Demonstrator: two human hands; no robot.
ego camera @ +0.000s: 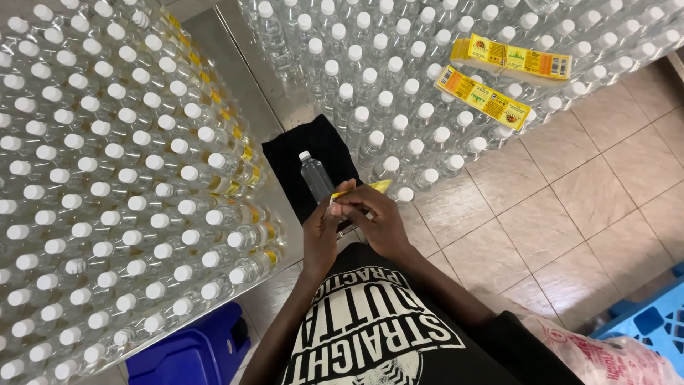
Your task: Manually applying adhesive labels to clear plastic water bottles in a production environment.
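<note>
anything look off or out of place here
Mostly tidy. Two stacks of yellow labels lie loose on top of the bottle caps at upper right, the nearer one askew. One bottle lies on its side on a black cloth, both hands at it with a yellow label. No spills.

Both hands meet over a black cloth (322, 146) on the steel table (235, 68). The left hand (320, 239) grips a clear capped bottle (315, 177), while the right hand (377, 221) presses a yellow label (362, 189) against it. Rows of white-capped bottles (107, 178) stand on either side, and yellow label stacks (499, 78) rest on the far ones.
</note>
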